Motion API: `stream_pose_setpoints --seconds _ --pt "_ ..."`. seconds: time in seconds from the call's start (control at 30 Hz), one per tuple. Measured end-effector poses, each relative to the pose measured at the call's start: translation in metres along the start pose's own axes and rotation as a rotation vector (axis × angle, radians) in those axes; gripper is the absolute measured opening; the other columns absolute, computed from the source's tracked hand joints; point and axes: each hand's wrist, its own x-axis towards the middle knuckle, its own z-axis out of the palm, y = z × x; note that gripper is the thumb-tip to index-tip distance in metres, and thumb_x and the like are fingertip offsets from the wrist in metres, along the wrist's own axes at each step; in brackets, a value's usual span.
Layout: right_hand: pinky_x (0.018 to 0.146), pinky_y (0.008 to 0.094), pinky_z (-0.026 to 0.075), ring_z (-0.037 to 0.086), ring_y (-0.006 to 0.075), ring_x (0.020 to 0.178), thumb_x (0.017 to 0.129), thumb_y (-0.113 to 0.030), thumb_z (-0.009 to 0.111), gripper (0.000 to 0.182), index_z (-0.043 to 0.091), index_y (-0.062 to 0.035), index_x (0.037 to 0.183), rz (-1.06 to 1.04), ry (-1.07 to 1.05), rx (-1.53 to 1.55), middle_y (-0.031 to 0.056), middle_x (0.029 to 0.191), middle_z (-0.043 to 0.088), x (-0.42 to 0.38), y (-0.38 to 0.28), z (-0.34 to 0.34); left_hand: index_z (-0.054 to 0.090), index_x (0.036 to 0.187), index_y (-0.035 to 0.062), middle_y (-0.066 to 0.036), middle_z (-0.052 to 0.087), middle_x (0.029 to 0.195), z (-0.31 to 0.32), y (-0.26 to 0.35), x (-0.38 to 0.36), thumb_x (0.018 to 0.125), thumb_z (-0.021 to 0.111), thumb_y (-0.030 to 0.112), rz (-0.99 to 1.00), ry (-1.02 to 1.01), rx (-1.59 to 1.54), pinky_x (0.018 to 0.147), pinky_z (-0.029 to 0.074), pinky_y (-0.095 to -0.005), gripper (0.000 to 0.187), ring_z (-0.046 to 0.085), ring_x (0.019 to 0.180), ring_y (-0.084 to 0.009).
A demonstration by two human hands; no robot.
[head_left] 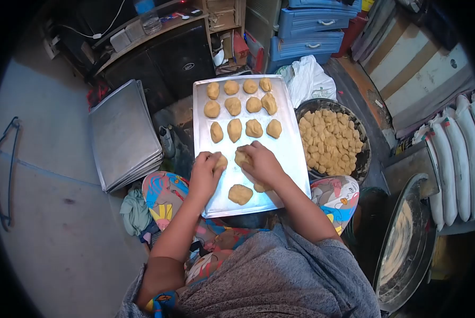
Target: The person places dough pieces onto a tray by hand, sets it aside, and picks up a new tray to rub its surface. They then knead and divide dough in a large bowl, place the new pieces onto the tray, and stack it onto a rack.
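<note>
A metal baking tray (pixel 290 180) rests across my lap, with rows of tan dough lumps (pixel 233 106) on its far half. My left hand (pixel 205 170) has its fingers curled round a dough piece (pixel 221 162) near the tray's left side. Just to the right, my right hand (pixel 264 164) grips another dough piece (pixel 241 158), its fingertips partly hiding it. Closer to my body lies a flattened dough lump (pixel 240 194). Beside that one, a further lump (pixel 261 187) is mostly covered by my right wrist.
On the right stands a round black basin (pixel 366 159) heaped with small dough pieces (pixel 330 140). Stacked metal trays (pixel 123 132) lie at left. A white plastic bag (pixel 311 79) and blue drawers (pixel 311 45) are behind. A large pan (pixel 428 222) leans at lower right near filled white bags (pixel 452 164).
</note>
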Motion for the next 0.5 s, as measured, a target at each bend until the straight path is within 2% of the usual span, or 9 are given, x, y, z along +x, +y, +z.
stream_pose_setpoints --seconds 0.03,0.07,0.1,0.17,0.23,0.27,0.3,0.37,0.5 --pt "0.08 0.0393 0.049 0.059 0.0323 0.092 0.073 -0.014 0.068 0.038 0.06 -0.0071 0.11 0.006 -0.001 0.005 0.0138 0.099 0.055 0.004 -0.002 0.006 0.061 0.114 0.0023 -0.015 0.054 0.102 0.004 0.0 0.003 0.075 0.072 0.01 -0.059 0.049 -0.023 0.084 0.045 -0.037 0.042 0.056 0.095 -0.0314" --pt "0.08 0.0421 0.049 0.06 0.0341 0.089 0.073 -0.014 0.068 0.037 0.059 -0.0073 0.109 0.024 0.081 0.046 0.0146 0.098 0.055 0.007 -0.004 0.012 0.063 0.11 0.0013 -0.015 0.054 0.099 0.01 -0.002 0.004 0.076 0.071 0.009 -0.023 0.133 -0.014 0.082 0.046 -0.0362 0.036 0.057 0.092 -0.0315" --pt "0.079 0.0448 0.049 0.06 0.0359 0.086 0.074 -0.014 0.068 0.037 0.059 -0.0075 0.109 0.047 0.162 0.088 0.0154 0.097 0.055 0.007 -0.006 0.016 0.063 0.11 0.0013 -0.015 0.054 0.099 0.012 0.0 0.003 0.076 0.071 0.009 -0.03 0.122 -0.014 0.082 0.046 -0.0362 0.036 0.057 0.092 -0.0315" --pt "0.076 0.0449 0.049 0.061 0.0374 0.081 0.072 -0.015 0.07 0.037 0.058 -0.0065 0.106 0.043 0.168 0.059 0.0153 0.098 0.056 0.004 -0.009 0.013 0.062 0.108 0.0015 -0.016 0.055 0.101 0.013 0.005 0.005 0.077 0.069 0.01 -0.024 0.167 -0.042 0.082 0.046 -0.037 0.034 0.057 0.092 -0.0319" --pt "0.076 0.0431 0.049 0.06 0.0372 0.083 0.07 -0.018 0.073 0.039 0.057 -0.0075 0.105 0.132 0.156 0.153 0.0154 0.1 0.056 -0.007 -0.019 -0.008 0.062 0.11 0.0033 -0.015 0.055 0.104 0.01 0.001 0.003 0.077 0.069 0.012 0.017 0.112 0.053 0.084 0.045 -0.038 0.035 0.055 0.096 -0.0317" --pt "0.079 0.041 0.046 0.059 0.0338 0.091 0.069 -0.02 0.075 0.044 0.057 -0.0113 0.108 0.003 0.162 -0.018 0.0125 0.101 0.058 -0.014 -0.01 -0.016 0.061 0.112 0.0051 -0.014 0.056 0.107 0.008 -0.001 0.003 0.078 0.068 0.014 0.059 0.06 0.149 0.086 0.044 -0.0391 0.036 0.053 0.101 -0.0315" --pt "0.082 0.0385 0.043 0.055 0.0287 0.1 0.067 -0.022 0.076 0.048 0.059 -0.014 0.111 -0.057 0.052 -0.205 0.0092 0.099 0.061 -0.027 -0.011 -0.032 0.061 0.112 0.0051 -0.014 0.056 0.107 0.005 0.002 0.005 0.078 0.068 0.014 0.061 0.064 0.148 0.086 0.044 -0.0391 0.036 0.053 0.101 -0.0315" --pt "0.083 0.0377 0.04 0.052 0.0257 0.106 0.066 -0.024 0.077 0.05 0.061 -0.0147 0.113 -0.213 -0.223 -0.363 0.0065 0.095 0.063 -0.049 0.006 -0.04 0.062 0.112 0.0077 -0.011 0.057 0.111 0.0 0.016 0.01 0.079 0.066 0.019 0.158 0.129 0.178 0.093 0.038 -0.0418 0.035 0.051 0.108 -0.0295" --pt "0.082 0.0375 0.04 0.056 0.027 0.097 0.065 -0.026 0.078 0.05 0.062 -0.0133 0.111 -0.212 -0.2 -0.327 0.0075 0.091 0.064 -0.045 0.025 -0.033 0.063 0.11 0.0074 -0.01 0.058 0.116 0.013 0.033 0.029 0.077 0.066 0.02 0.321 0.022 0.14 0.099 0.03 -0.0444 0.036 0.049 0.113 -0.0281"
